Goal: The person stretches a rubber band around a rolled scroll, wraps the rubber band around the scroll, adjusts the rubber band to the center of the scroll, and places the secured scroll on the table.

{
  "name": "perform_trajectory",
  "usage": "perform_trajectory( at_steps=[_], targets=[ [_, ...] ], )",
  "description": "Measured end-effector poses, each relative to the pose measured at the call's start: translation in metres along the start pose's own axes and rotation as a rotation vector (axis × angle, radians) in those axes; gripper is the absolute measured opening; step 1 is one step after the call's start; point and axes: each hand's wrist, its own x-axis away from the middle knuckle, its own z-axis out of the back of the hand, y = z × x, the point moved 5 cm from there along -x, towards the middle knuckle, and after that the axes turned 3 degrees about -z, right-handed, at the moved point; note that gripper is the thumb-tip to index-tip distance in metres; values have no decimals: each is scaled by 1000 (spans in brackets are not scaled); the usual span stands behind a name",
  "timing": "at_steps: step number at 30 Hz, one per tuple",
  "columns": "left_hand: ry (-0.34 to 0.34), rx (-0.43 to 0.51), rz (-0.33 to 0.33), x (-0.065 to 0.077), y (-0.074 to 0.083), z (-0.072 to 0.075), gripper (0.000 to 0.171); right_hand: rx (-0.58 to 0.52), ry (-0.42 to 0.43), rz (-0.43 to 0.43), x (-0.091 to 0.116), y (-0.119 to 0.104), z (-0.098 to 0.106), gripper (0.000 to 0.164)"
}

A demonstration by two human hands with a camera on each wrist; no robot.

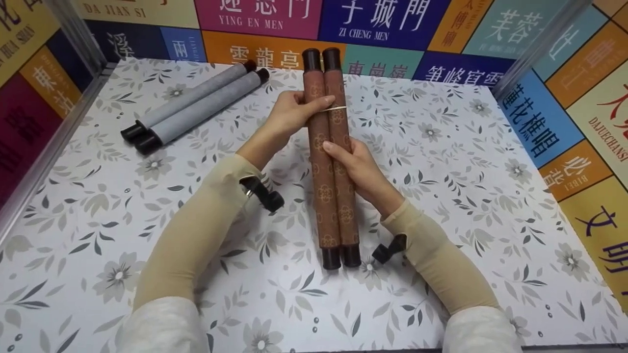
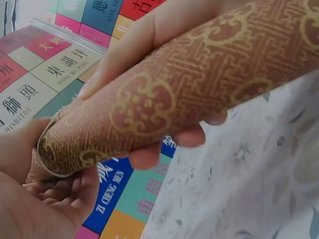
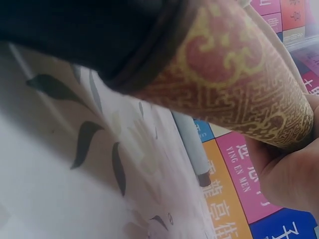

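Observation:
A brown brocade scroll [image 1: 325, 193], rolled from both ends into two side-by-side rolls with dark end knobs, is held upright-slanting above the table. My left hand [image 1: 293, 112] grips its upper part, thumb across the front beside a thin pale band [image 1: 337, 108] that loops around the rolls. Lower down, my right hand [image 1: 360, 164] holds the rolls from the right, its thumb lying over the front. Gold flower patterns cover the scroll [image 2: 144, 102] in the left wrist view, where the right hand's fingertips [image 2: 189, 137] show beneath it.
A second, grey-blue scroll [image 1: 206, 108] with dark knobs lies on the table at the back left. White floral cloth [image 1: 471, 206] covers the table. Colourful panels with lettering [image 1: 382, 24] stand along the back and both sides.

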Motion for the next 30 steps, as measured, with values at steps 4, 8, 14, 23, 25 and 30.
perform_trajectory(
  at_steps=[4, 8, 14, 23, 25, 30],
  targets=[
    [51, -19, -63, -1, 13, 6, 38, -12, -29, -27, 1, 2, -5, 37],
    [54, -43, -115, -1, 21, 8, 38, -2, -30, -28, 2, 4, -7, 38],
    [-24, -176, -90, 9, 6, -5, 41, -22, -4, 35, 1, 2, -2, 34],
    [-52, -69, -73, 0, 16, -2, 41, -23, 4, 35, 1, 4, -1, 34],
    [-30, -43, -85, -5, 22, 0, 41, -12, 17, 29, 1, 4, -1, 35],
    [-29, -141, -105, -2, 9, -7, 41, -19, 25, 26, 0, 5, 3, 38]
  ],
)
